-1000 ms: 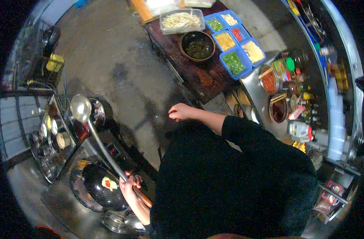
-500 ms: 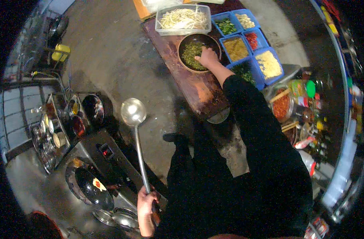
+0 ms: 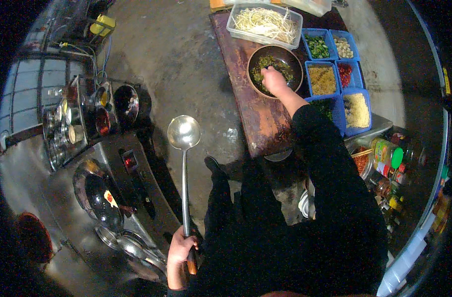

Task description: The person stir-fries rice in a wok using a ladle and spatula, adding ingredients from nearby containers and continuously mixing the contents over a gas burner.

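Note:
My left hand [image 3: 181, 245] grips a long metal ladle [image 3: 185, 178] by the lower handle, near its wooden end, its round bowl held out over the floor beside the stove. My right hand [image 3: 276, 81] reaches into a dark round bowl [image 3: 296, 75] of chopped dark greens [image 3: 265, 62] on the worn wooden table [image 3: 253, 131]; its fingers are bunched, the tips hidden, so I cannot make out what they hold. A clear tub of bean sprouts [image 3: 263, 24] and blue containers of chopped ingredients [image 3: 321, 79] surround that bowl.
At left, a steel stove [image 3: 62, 193] holds a black wok [image 3: 100, 203] with a small pale-and-red patch in it, metal bowls [image 3: 132, 245] and seasoning pots [image 3: 75, 133]. Jars and bottles [image 3: 387, 161] crowd the right side. Concrete floor [image 3: 181, 74] lies between stove and table.
My right hand has moved forward from beside my body into the bowl of greens. The ladle in my left hand has swung rightward to upright in view. The view has turned.

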A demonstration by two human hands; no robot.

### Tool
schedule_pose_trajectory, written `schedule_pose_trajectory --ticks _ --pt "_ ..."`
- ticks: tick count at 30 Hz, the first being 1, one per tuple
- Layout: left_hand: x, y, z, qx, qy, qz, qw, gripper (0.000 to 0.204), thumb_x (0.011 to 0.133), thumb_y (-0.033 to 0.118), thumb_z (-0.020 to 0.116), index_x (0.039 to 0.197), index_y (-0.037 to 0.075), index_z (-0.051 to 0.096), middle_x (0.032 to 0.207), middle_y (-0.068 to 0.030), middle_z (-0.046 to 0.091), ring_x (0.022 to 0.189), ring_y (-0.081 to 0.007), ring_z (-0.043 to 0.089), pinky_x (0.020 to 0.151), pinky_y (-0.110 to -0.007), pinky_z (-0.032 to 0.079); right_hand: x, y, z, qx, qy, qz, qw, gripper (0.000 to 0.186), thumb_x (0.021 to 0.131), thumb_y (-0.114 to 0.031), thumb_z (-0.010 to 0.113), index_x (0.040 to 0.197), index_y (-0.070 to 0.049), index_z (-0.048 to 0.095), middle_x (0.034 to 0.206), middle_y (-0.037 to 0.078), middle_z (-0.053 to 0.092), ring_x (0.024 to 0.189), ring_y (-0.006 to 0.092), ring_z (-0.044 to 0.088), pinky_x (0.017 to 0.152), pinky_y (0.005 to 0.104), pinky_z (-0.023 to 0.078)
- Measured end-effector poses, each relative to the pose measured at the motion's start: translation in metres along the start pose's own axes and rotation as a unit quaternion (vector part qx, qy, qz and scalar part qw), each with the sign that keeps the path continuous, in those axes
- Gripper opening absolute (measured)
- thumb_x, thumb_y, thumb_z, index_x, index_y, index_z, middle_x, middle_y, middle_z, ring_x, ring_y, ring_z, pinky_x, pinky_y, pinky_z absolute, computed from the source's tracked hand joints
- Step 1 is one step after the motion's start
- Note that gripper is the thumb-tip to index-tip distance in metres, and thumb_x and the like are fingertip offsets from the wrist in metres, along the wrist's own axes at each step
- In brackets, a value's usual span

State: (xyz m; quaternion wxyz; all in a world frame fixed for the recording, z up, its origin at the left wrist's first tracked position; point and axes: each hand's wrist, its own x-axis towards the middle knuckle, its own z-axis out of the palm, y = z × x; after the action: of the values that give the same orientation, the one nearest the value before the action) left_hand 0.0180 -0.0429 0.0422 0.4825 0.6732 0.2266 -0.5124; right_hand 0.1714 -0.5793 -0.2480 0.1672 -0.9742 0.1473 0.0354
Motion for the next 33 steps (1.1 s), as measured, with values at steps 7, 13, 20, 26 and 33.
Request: schedule_pose_trajectory --ticks 7,13,20,26,33 --pt "-0.004 0.014 0.003 -0.006 -0.005 0.010 1.000 0.011 0.075 -0.001 0.050 0.085 0.002 0.048 0.065 -0.0048 0.053 0.055 -0.0139 0.053 0.053 -0.027 0.045 0.007 0.015 -0.016 0.588 -0.031 0.300 0.750 0.032 0.085 -0.014 0.060 0.116 -0.005 0.057 0.103 0.006 0.057 0.084 0.0197 0.055 0.063 0.0336 0.047" --pt "-0.005 0.013 0.000 0.024 -0.015 -0.008 1.000 0.013 0.076 -0.001 0.052 0.089 0.002 0.049 0.065 -0.0026 0.052 0.055 -0.0121 0.052 0.053 -0.026 0.044 0.000 0.019 -0.042 0.597 -0.048 0.264 0.756 0.042 0.084 -0.015 0.060 0.123 -0.003 0.053 0.118 0.013 0.052 0.105 0.0274 0.052 0.087 0.0449 0.046" --pt "-0.019 -0.053 -0.033 -0.195 -0.055 0.099 0.974 0.022 0.074 -0.002 0.055 0.094 0.003 0.049 0.065 -0.0011 0.051 0.054 -0.0107 0.051 0.051 -0.025 0.043 0.048 -0.054 -0.084 0.179 -0.130 0.028 0.975 0.032 0.085 -0.013 0.058 0.114 0.000 0.056 0.096 0.006 0.063 0.080 0.0162 0.060 0.068 0.0323 0.050" --pt "-0.054 -0.108 -0.114 -0.319 0.033 0.203 0.925 0.022 0.077 0.001 0.056 0.098 0.003 0.050 0.067 -0.0009 0.053 0.054 -0.0099 0.052 0.051 -0.024 0.045 0.030 -0.330 -0.065 0.344 -0.302 -0.056 0.887 0.017 0.085 -0.006 0.055 0.102 -0.004 0.056 0.077 -0.001 0.053 0.060 0.0074 0.048 0.048 0.0223 0.040" --pt "-0.082 -0.182 -0.201 -0.421 0.273 0.213 0.838 0.021 0.076 -0.002 0.052 0.096 0.004 0.048 0.063 -0.0023 0.052 0.052 -0.0119 0.053 0.050 -0.026 0.044 -0.046 -0.666 0.055 0.342 -0.457 -0.338 0.748 0.013 0.083 -0.007 0.061 0.095 -0.004 0.060 0.077 0.000 0.057 0.061 0.0091 0.052 0.051 0.0236 0.042"
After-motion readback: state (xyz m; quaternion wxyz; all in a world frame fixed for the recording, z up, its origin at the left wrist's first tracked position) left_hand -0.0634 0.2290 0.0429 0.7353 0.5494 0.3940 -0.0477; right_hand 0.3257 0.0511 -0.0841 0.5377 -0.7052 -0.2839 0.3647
